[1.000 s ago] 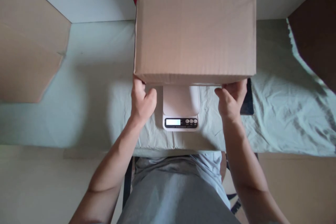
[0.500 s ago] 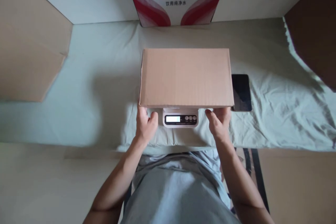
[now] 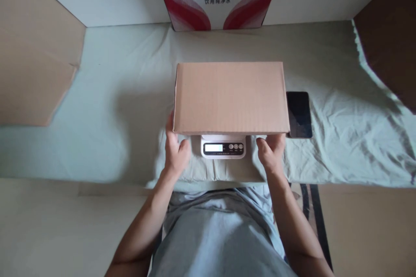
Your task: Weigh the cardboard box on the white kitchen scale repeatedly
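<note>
A closed brown cardboard box (image 3: 230, 97) sits over a small white digital scale (image 3: 222, 156), covering its weighing plate. The scale's lit display and its row of buttons show in front of the box; the reading is too washed out to make out. My left hand (image 3: 176, 151) is open beside the box's front left corner, its fingers along the left side and its thumb apart. At the front right corner, my right hand (image 3: 272, 152) grips the box from below, its fingertips hidden underneath and its thumb in front.
A dark smartphone (image 3: 299, 114) lies just right of the box on the pale green cloth (image 3: 139, 65). Behind stands a white and red carton (image 3: 217, 13) with Chinese lettering. Large cardboard panels (image 3: 35, 60) border the left, and a darker panel (image 3: 390, 30) borders the right.
My left hand has slid slightly left, out from under the box's front edge to its side. The box looks a touch lower. My right hand has barely moved.
</note>
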A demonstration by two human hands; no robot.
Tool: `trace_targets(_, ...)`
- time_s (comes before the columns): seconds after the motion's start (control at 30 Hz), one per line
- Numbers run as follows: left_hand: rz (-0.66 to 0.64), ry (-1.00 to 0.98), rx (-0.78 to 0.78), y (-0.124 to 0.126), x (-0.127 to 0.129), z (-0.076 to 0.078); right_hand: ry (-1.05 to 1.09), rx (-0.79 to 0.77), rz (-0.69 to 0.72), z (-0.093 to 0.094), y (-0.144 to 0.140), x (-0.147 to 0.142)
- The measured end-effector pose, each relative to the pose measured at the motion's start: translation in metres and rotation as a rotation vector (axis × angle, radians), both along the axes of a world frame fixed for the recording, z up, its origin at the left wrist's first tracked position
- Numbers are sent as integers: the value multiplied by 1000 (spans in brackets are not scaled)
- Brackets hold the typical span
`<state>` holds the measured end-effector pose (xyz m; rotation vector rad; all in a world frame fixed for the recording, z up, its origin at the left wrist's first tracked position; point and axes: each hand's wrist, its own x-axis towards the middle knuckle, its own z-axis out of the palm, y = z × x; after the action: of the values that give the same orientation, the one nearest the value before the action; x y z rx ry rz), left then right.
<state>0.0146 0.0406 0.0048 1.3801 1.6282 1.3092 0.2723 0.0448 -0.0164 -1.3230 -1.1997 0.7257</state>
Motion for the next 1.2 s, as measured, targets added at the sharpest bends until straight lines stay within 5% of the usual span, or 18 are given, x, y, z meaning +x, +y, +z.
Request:
trace_targets(0.3,64,115,-26,2,-27,-47,-138,-108,-64,-17,-2,8)
trace_targets(0.57,125,183,-35,0,-27,-54,-157,-99,-90,-20,-3,9)
trace_targets(0.7,151,110,14,-3,-25,-42,13,-93,-42,-12,-3,8)
trace_targets(0.87,157,18,167,-19,-17,-3,135,6,-49,10,-11,10)
trace_targets(1.0,88,-73,73,-25,-1,23,131,30,-33,29,-14,3)
trace_targets(1.2,73,-85,33,-15,23,42,163,18,78,49,-7,-11)
